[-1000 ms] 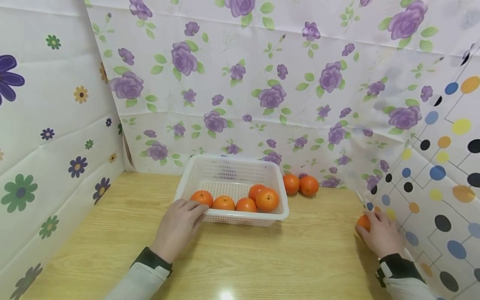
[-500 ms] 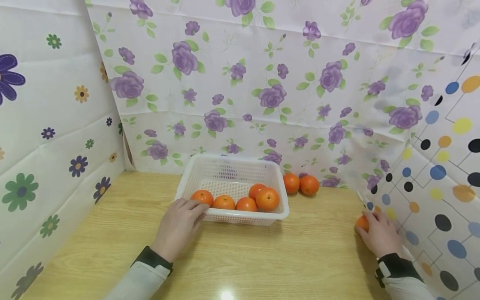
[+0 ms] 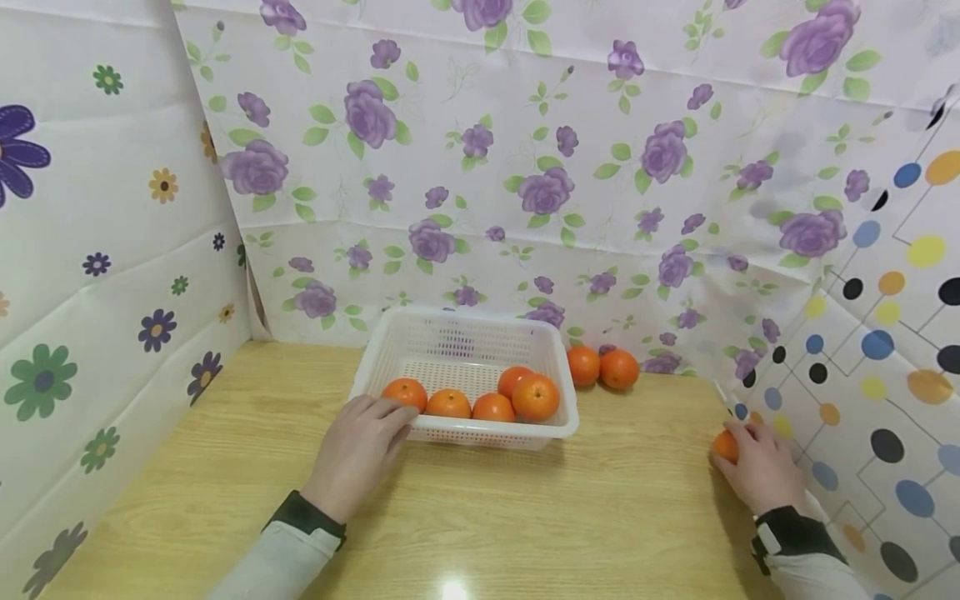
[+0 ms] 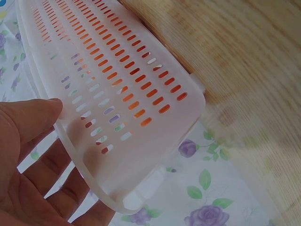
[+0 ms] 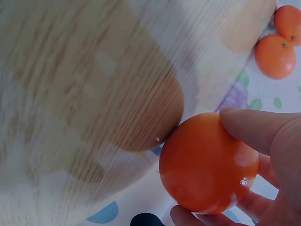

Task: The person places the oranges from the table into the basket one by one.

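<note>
A white perforated plastic basket (image 3: 480, 431) stands on the table against the back cloth, with several oranges (image 3: 448, 404) along its near side. My left hand (image 3: 362, 454) grips the basket's near-left rim; in the left wrist view the thumb lies on the outside of the rim, with the fingers behind it. At the table's right side, my right hand (image 3: 765, 469) holds a single orange (image 5: 207, 162). The right wrist view shows the thumb on one side of this fruit and fingertips curled under the other, with the orange right at the tabletop.
Two more oranges (image 3: 602, 368) sit side by side right of the basket, by the back wall. Patterned cloth walls (image 3: 450, 167) bound the wooden table (image 3: 525, 525) at the back, left and right. The right hand is close to the dotted cloth (image 3: 873, 417).
Hardly anything differs. Both hands keep their places on the basket rim and the orange, and the head view shifts very slightly.
</note>
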{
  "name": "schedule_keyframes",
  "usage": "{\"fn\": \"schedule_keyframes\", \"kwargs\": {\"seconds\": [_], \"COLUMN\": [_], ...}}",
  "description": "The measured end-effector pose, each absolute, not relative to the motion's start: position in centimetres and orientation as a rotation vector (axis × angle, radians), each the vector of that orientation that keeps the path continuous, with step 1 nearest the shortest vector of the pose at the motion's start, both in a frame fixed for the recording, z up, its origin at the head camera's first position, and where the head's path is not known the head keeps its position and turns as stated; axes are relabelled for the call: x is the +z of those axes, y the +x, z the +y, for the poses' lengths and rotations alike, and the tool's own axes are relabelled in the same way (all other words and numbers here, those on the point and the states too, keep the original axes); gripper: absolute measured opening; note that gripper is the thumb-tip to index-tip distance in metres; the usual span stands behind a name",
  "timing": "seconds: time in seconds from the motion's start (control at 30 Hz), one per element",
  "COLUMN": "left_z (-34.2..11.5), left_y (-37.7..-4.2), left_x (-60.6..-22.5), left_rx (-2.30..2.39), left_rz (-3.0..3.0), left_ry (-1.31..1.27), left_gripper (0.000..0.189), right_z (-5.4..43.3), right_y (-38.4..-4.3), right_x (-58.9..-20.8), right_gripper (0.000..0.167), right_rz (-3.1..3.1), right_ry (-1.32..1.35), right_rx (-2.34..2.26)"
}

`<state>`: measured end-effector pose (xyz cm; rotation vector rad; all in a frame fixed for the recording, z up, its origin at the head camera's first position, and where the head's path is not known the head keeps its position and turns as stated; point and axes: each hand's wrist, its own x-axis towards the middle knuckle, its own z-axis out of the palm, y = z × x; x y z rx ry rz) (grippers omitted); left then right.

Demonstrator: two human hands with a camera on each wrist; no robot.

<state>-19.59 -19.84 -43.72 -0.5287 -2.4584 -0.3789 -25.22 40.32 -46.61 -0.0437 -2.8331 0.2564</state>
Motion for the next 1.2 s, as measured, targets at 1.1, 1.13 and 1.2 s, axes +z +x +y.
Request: {"fn": "schedule_keyframes", "kwargs": {"seconds": [1.1,1.13,1.2], "left_z": [-19.8,-19.8,-19.8], "left_y": [-19.5,-19.5,-19.5], "left_x": [-43.6,-43.6,-43.6], "left_rx": [-0.372,-0.371,-0.370], "left_rz": [-2.462,-2.460,-2.457], "left_ry": [-0.524,-0.526,-0.528], "left_gripper": [0.029,0.029,0.028], "right_z": [32.7,32.4,31.7], "right_y": [-26.0,-25.9,-25.8], "right_x": [-44.0,-44.0,-43.9], "right_gripper": [0.064,0.064,0.064], "right_rz": [-2.745,-2.756,-2.773], "right_ry": [0.277,0.275,0.282], "right_rx": [0.344,0.343,0.346]}}
